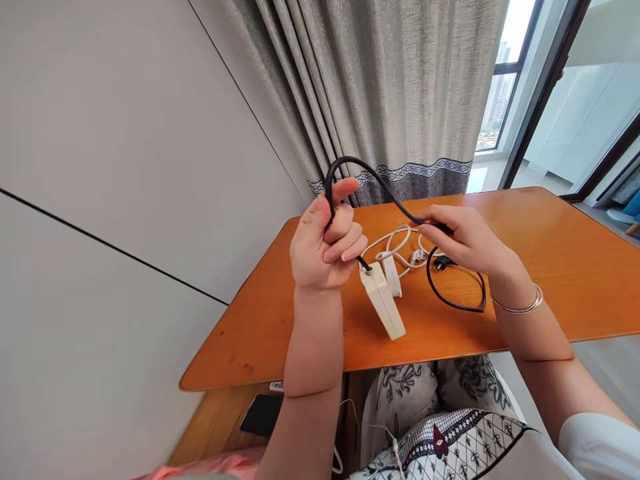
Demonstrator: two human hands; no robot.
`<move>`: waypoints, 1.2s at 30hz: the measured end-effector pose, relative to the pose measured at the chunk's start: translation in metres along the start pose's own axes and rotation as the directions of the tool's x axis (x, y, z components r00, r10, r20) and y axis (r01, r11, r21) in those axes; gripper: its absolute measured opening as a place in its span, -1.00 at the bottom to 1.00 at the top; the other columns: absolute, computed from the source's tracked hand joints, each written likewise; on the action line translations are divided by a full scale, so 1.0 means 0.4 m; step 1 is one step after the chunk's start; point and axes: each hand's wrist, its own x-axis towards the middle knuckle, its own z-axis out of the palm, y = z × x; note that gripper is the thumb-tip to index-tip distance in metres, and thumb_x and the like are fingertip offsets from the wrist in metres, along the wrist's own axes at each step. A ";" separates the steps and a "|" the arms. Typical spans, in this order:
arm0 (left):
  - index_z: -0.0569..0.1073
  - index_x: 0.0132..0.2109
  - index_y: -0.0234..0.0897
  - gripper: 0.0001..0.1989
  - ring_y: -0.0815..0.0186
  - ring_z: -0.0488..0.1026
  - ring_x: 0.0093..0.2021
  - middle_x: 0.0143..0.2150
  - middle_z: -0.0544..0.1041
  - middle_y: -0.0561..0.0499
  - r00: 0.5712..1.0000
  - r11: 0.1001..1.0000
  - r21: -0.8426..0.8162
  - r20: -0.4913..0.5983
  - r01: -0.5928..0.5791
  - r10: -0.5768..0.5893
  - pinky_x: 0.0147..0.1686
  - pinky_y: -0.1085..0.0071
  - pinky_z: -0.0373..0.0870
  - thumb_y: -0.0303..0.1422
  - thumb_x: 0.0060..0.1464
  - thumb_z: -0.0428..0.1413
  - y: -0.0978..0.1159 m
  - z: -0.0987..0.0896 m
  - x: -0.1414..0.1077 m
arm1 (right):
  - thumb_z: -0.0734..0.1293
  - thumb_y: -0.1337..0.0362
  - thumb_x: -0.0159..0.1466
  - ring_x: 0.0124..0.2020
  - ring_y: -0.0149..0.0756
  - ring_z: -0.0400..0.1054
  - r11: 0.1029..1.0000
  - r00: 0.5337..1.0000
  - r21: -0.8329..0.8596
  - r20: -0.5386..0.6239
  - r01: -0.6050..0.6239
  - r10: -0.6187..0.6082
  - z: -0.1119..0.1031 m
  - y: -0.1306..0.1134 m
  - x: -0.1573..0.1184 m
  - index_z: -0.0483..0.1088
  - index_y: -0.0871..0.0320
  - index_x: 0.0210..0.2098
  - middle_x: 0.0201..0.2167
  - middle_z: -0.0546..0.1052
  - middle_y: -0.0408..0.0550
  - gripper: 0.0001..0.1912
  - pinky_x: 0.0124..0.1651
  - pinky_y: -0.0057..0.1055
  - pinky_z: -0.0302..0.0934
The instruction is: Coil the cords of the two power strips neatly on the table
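A black cable [377,177] arches up between my two hands over the table. My left hand [327,243] is closed round the cable near where it enters a white power strip [383,300], which tilts below that hand. On the right, my right hand [463,237] pinches the same cable between thumb and fingers. From there the cable loops down onto the table and ends in a black plug [444,263]. Behind the power strip lies a coiled white cord [400,235] with a white plug [418,256], and a white round-edged piece [391,275] stands beside the strip.
The orange-brown wooden table [540,267] borders a pale wall [125,167] on the left. A grey curtain [400,87] hangs behind it, with a window to the right. Below the left table edge, a dark flat object [263,413] lies on a wooden surface.
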 end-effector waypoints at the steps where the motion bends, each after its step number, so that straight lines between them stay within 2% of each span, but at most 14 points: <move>1: 0.55 -0.20 -0.17 -0.61 0.55 -0.24 -0.77 -0.64 -0.12 0.25 1.000 1.000 -0.027 -0.007 0.009 -0.010 -0.78 0.64 0.00 -0.25 0.46 -0.14 -0.006 -0.001 0.003 | 0.21 0.20 0.43 -0.50 -0.43 0.21 1.000 0.999 0.019 -0.033 -0.021 0.022 -0.009 0.004 -0.001 0.49 0.19 -0.21 -0.48 0.47 -0.15 -0.73 -0.38 -0.43 0.04; 4: 0.53 -0.19 -0.19 -0.60 0.55 -0.22 -0.77 -0.63 -0.11 0.25 0.999 0.996 -0.078 -0.016 0.047 -0.048 -0.77 0.64 0.01 -0.24 0.47 -0.17 -0.034 0.006 0.016 | 0.23 0.25 0.38 -0.56 -0.46 0.08 0.996 0.990 0.033 -0.104 -0.088 0.091 -0.030 0.015 -0.001 0.48 0.18 -0.29 -0.59 0.34 -0.23 -0.78 -0.44 -0.42 -0.04; 8: 0.51 -0.24 -0.22 -0.60 0.56 -0.13 -0.76 -0.64 -0.04 0.24 0.996 0.995 -0.028 -0.011 0.091 -0.091 -0.72 0.66 0.10 -0.27 0.46 -0.15 -0.071 0.019 0.033 | 0.26 0.25 0.34 -0.56 -0.45 0.08 0.982 0.947 0.006 -0.262 -0.189 0.184 -0.041 0.043 0.005 0.43 0.15 -0.37 -0.61 0.25 -0.24 -0.80 -0.45 -0.40 -0.04; 10: 0.51 -0.27 -0.24 -0.64 0.56 -0.08 -0.76 -0.65 -0.01 0.25 0.994 0.994 0.042 0.015 0.105 -0.106 -0.69 0.65 0.16 -0.24 0.43 -0.06 -0.088 0.018 0.041 | 0.25 0.20 0.36 -0.54 -0.43 0.11 0.977 0.900 -0.001 -0.390 -0.214 0.197 -0.044 0.067 0.009 0.41 0.13 -0.39 -0.59 0.25 -0.22 -0.77 -0.44 -0.40 0.00; 13: 0.49 -0.32 -0.27 -0.72 0.55 0.09 -0.73 -0.66 0.11 0.24 0.984 0.982 0.158 0.126 0.104 -0.125 -0.58 0.58 0.34 -0.20 0.33 0.11 -0.114 0.004 0.053 | 0.22 0.09 0.41 -0.50 -0.39 0.18 0.976 0.809 -0.003 -0.561 -0.216 0.178 -0.053 0.110 0.011 0.42 0.11 -0.37 -0.56 0.26 -0.19 -0.69 -0.41 -0.39 0.09; 17: 0.45 -0.36 -0.30 -0.67 0.42 0.42 -0.56 -0.60 0.35 0.14 0.926 0.915 0.361 0.253 0.179 -0.280 -0.38 0.46 0.48 -0.13 0.18 0.25 -0.149 -0.017 0.064 | 0.19 -0.02 0.43 -0.49 -0.36 0.22 0.977 0.702 0.015 -0.693 -0.212 0.163 -0.071 0.156 0.007 0.42 0.09 -0.32 -0.52 0.30 -0.16 -0.63 -0.39 -0.34 0.16; 20: 0.45 -0.37 -0.32 -0.64 0.39 0.48 -0.50 -0.57 0.37 0.12 0.902 0.877 0.405 0.222 0.260 -0.370 -0.35 0.46 0.48 -0.10 0.19 0.23 -0.166 -0.022 0.072 | 0.18 -0.05 0.42 -0.45 -0.31 0.26 0.970 0.640 -0.006 -0.752 -0.244 0.157 -0.080 0.177 0.005 0.42 0.07 -0.30 -0.46 0.39 -0.11 -0.62 -0.35 -0.30 0.20; 23: 0.42 -0.39 -0.32 -0.65 0.49 0.33 -0.59 -0.59 0.27 0.18 0.902 0.878 0.322 0.130 0.354 -0.412 -0.42 0.51 0.44 -0.14 0.26 0.18 -0.172 -0.022 0.085 | 0.17 -0.03 0.43 -0.35 -0.23 0.33 0.960 0.623 -0.058 -0.771 -0.273 0.131 -0.079 0.189 0.006 0.43 0.06 -0.28 -0.37 0.47 -0.03 -0.63 -0.27 -0.25 0.24; 26: 0.41 -0.34 -0.31 -0.72 0.57 0.07 -0.69 -0.61 0.15 0.23 0.920 0.906 0.186 0.024 0.381 -0.392 -0.63 0.64 0.18 -0.24 0.32 0.12 -0.177 -0.020 0.101 | 0.16 0.05 0.44 -0.33 -0.24 0.36 0.952 0.654 -0.094 -0.746 -0.292 0.127 -0.071 0.194 0.009 0.46 0.09 -0.24 -0.35 0.50 -0.02 -0.66 -0.23 -0.25 0.25; 28: 0.39 -0.32 -0.29 -0.77 0.59 -0.03 -0.71 -0.61 0.12 0.25 0.951 0.946 0.106 -0.079 0.306 -0.299 -0.70 0.67 -0.02 -0.30 0.32 0.11 -0.178 -0.016 0.107 | 0.18 0.10 0.44 -0.29 -0.23 0.39 0.942 0.708 -0.131 -0.693 -0.309 0.136 -0.063 0.192 0.011 0.48 0.10 -0.23 -0.34 0.52 -0.02 -0.69 -0.19 -0.26 0.26; 30: 0.35 -0.33 -0.27 -0.78 0.59 -0.06 -0.71 -0.60 0.13 0.25 0.969 0.977 0.076 -0.170 0.197 -0.182 -0.72 0.67 -0.09 -0.32 0.31 0.12 -0.175 -0.013 0.108 | 0.20 0.13 0.42 -0.22 -0.19 0.42 0.927 0.785 -0.177 -0.596 -0.331 0.167 -0.054 0.181 0.014 0.51 0.09 -0.21 -0.31 0.56 0.00 -0.72 -0.15 -0.26 0.27; 34: 0.35 -0.37 -0.26 -0.74 0.59 -0.05 -0.72 -0.61 0.16 0.23 0.978 0.991 0.118 -0.204 0.058 -0.033 -0.73 0.65 -0.07 -0.30 0.30 0.14 -0.155 -0.010 0.104 | 0.21 0.22 0.41 -0.20 -0.15 0.45 0.915 0.931 -0.250 -0.267 -0.317 0.249 -0.033 0.131 0.018 0.55 0.13 -0.17 -0.24 0.62 0.05 -0.73 -0.14 -0.28 0.24; 36: 0.37 -0.37 -0.26 -0.74 0.59 -0.03 -0.72 -0.61 0.21 0.22 0.982 0.988 0.156 -0.191 0.015 0.015 -0.72 0.64 -0.04 -0.27 0.28 0.17 -0.148 -0.011 0.103 | 0.21 0.24 0.41 -0.25 -0.18 0.44 0.924 0.967 -0.286 -0.049 -0.253 0.249 -0.021 0.098 0.021 0.55 0.17 -0.20 -0.25 0.62 0.06 -0.72 -0.18 -0.31 0.19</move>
